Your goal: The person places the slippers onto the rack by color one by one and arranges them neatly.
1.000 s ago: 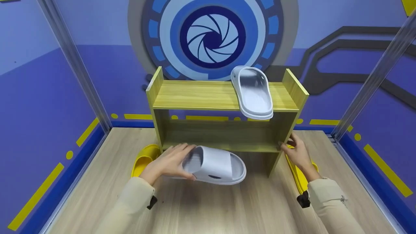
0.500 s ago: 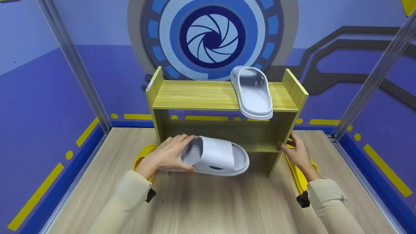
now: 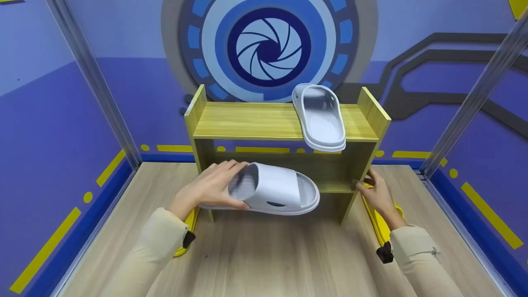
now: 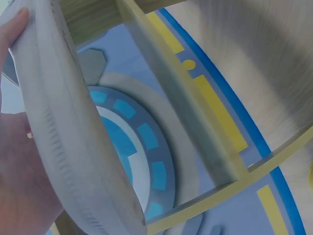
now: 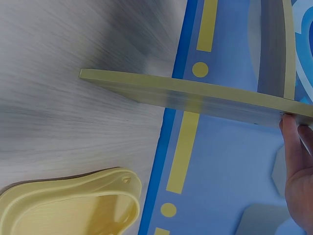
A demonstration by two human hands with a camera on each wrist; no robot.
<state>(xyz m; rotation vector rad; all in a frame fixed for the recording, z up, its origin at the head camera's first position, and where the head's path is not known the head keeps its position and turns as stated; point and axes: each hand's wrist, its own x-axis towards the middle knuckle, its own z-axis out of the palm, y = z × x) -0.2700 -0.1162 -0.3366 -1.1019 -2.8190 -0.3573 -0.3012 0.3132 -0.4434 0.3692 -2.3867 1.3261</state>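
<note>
A pale wood-grain surface (image 3: 264,255) spreads nearest, with one yellow slipper (image 3: 192,219) partly hidden by the left arm and another yellow slipper (image 3: 378,225) under the right. Farther back stands a wooden shelf (image 3: 247,119), then a blue-purple wall (image 3: 140,90) with a round emblem (image 3: 268,47). The left hand (image 3: 210,187) grips a grey slipper (image 3: 276,187) by its heel end, raised before the shelf. The right hand (image 3: 377,196), loosely bent, touches the shelf's right side; a second grey slipper (image 3: 324,121) lies on top.
</note>
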